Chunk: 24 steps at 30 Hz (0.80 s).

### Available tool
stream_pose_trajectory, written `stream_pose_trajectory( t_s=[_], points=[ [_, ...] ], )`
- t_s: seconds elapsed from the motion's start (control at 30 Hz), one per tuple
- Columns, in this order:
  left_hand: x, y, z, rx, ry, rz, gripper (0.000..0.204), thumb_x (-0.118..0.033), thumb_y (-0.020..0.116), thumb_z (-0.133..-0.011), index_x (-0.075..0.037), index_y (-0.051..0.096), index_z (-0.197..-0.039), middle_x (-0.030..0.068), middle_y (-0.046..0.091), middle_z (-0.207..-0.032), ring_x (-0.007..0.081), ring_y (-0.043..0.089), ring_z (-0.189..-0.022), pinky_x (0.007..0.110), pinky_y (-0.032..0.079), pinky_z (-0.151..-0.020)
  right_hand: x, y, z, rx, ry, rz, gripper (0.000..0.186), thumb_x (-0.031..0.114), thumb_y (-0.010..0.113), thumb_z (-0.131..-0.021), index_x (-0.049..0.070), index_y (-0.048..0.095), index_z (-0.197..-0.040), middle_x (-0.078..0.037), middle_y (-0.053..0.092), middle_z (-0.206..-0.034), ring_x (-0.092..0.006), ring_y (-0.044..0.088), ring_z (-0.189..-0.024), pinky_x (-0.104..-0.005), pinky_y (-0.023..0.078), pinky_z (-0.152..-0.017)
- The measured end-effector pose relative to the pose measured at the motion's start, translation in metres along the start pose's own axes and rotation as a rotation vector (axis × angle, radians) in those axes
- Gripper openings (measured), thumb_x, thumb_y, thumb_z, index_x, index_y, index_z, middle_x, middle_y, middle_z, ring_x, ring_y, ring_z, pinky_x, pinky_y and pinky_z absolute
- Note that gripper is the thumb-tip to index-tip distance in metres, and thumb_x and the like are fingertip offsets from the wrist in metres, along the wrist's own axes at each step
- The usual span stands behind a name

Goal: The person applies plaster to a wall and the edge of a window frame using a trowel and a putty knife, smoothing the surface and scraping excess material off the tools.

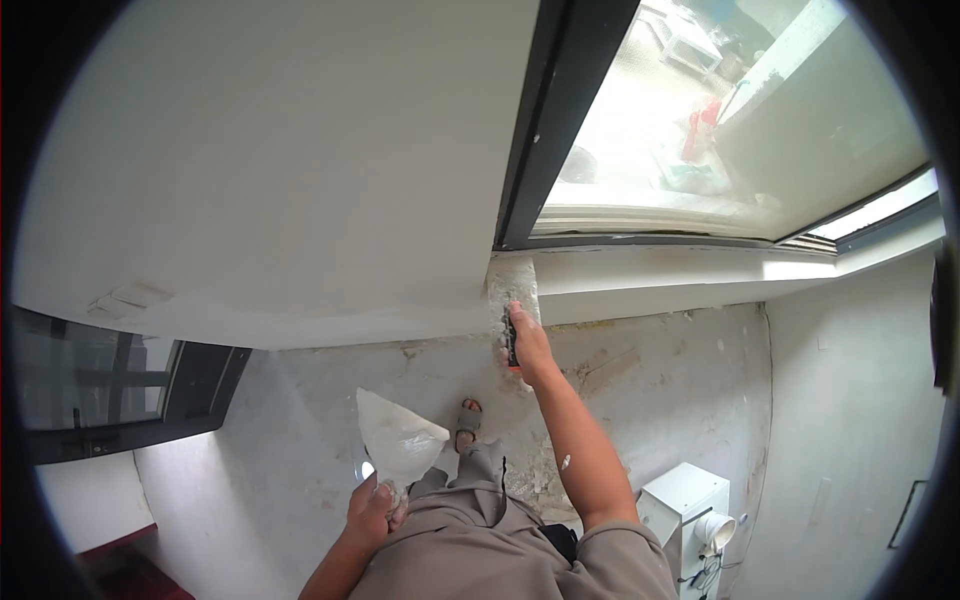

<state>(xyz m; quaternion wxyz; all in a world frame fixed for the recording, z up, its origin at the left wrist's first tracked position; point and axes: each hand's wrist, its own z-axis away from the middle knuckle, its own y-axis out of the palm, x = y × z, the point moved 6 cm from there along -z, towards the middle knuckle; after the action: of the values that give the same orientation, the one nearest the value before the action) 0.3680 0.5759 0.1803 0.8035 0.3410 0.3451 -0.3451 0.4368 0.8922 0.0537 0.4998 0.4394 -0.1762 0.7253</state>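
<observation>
My right hand [530, 342] is closed around the dark handle of a plastering trowel [514, 277], my arm stretched forward. The trowel's plaster-smeared blade meets the white wall corner just below the dark window frame [545, 130]. Lower and to the left, my left hand [372, 515] grips a broad putty knife [398, 432]. White plaster coats its wide, fan-shaped blade, which points up and away from me. The hand hides the knife's handle.
A white box-like appliance [690, 495] with a round outlet and cables stands at the lower right. The floor [300, 420] carries plaster stains, with my sandalled foot [467, 420] on it. A dark-framed glass door [100, 380] is at the left; a white sill [660, 270] runs under the window.
</observation>
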Motion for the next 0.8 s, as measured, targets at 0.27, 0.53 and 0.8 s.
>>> stream_pose_trajectory(
  t_s=[0.27,0.53,0.8],
  points=[
    [-0.005,-0.002,-0.001,-0.091,0.091,-0.041,0.052,-0.054,0.046,-0.089,-0.001,0.046,-0.089,0.005,0.043,-0.054,0.0102,0.037,-0.04,0.024,0.03,-0.037,-0.006,0.012,-0.009,0.098,0.093,-0.06,0.039,0.048,0.043,-0.093,0.009,0.052,-0.091,0.0,0.048,-0.064,-0.0096,0.047,-0.049,-0.0257,0.039,-0.041],
    [-0.005,0.006,-0.005,-0.033,0.058,-0.047,0.053,-0.048,0.041,-0.093,0.003,0.047,-0.104,0.0044,0.047,-0.06,0.0094,0.039,-0.045,0.023,0.033,-0.042,-0.025,0.006,-0.033,0.051,0.006,0.065,0.045,0.046,0.042,-0.094,0.002,0.052,-0.097,-0.002,0.05,-0.066,-0.0133,0.05,-0.051,-0.0288,0.039,-0.04],
    [-0.01,0.007,-0.005,-0.024,0.066,-0.054,0.051,-0.047,0.042,-0.093,0.003,0.047,-0.102,0.004,0.047,-0.061,0.0095,0.04,-0.046,0.023,0.033,-0.042,0.009,-0.016,-0.023,-0.289,-0.147,0.382,0.048,0.046,0.04,-0.094,-0.002,0.047,-0.099,-0.007,0.047,-0.057,-0.0167,0.045,-0.039,-0.031,0.037,-0.035]
  ],
)
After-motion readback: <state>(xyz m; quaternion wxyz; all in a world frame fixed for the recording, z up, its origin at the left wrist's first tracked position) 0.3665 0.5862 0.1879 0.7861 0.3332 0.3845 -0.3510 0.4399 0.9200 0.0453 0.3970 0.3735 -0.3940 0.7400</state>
